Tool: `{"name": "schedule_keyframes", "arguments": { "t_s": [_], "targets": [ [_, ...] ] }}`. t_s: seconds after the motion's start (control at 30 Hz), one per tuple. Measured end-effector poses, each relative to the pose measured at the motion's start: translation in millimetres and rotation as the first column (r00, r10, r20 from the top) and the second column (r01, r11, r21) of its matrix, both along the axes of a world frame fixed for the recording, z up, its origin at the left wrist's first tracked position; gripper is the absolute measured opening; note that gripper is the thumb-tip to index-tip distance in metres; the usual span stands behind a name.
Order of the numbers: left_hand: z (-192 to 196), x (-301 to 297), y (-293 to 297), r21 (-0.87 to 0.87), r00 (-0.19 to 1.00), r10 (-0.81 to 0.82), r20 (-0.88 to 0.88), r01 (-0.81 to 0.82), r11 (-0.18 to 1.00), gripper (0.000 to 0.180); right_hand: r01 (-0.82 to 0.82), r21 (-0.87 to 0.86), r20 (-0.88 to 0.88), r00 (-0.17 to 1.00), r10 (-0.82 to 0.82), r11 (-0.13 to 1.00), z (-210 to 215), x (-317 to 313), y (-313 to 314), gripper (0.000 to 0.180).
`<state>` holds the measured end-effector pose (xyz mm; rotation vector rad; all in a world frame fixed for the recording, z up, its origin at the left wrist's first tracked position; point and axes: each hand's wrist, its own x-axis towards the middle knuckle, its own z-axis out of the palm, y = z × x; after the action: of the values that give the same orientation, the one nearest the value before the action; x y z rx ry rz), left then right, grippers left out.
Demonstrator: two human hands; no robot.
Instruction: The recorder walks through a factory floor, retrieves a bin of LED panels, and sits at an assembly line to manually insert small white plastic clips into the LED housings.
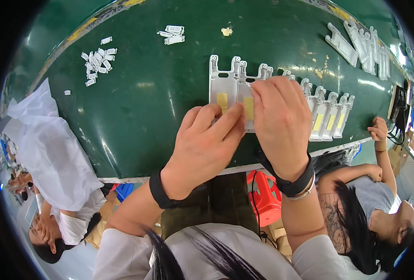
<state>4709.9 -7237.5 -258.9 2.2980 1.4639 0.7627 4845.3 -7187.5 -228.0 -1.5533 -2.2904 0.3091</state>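
Observation:
A row of white plastic housings (223,86) lies on the green table in front of me, with yellow strips (318,122) stuck on several of them. My left hand (202,147) is at the near end of the row's left part. Its fingers are curled, and the fingertips press together beside a yellow strip (249,107). Over the housings to the right of that strip is my right hand (284,123), closed, with thumb and forefinger pinched near the housing's upper part. Whatever lies between the fingertips of either hand is hidden or too small to name.
Small white plastic parts (98,61) are heaped at the far left, with a few more (173,35) near the back. More white housings (363,44) lie at the far right. A white plastic bag (53,144) hangs over the left edge. Co-workers sit on both sides; a red stool (266,198) stands below.

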Motion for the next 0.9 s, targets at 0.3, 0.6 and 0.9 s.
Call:
{"name": "schedule_keyframes", "arguments": {
  "t_s": [0.3, 0.6, 0.9],
  "targets": [
    [-3.9, -2.7, 0.9, 0.027, 0.999, -0.019, -0.034, 0.02, 0.999, 0.018, -0.1, 0.165, 0.144, 0.987, 0.076, 0.981, -19.1, -1.8, 3.3, 0.01],
    [-0.8, -3.4, 4.6, 0.039, 0.999, -0.022, -0.034, 0.024, 0.999, 0.018, -0.282, 0.125, 0.556, 0.814, 0.169, 0.951, 0.4, -2.1, 1.9, 0.011],
    [19.9, -41.0, 28.6, 0.052, 0.958, 0.189, 0.217, -0.205, 0.977, 0.023, -0.178, -0.048, 0.036, 0.983, 0.179, 0.983, 6.5, 23.1, -0.6, 0.033]
  ]
}}
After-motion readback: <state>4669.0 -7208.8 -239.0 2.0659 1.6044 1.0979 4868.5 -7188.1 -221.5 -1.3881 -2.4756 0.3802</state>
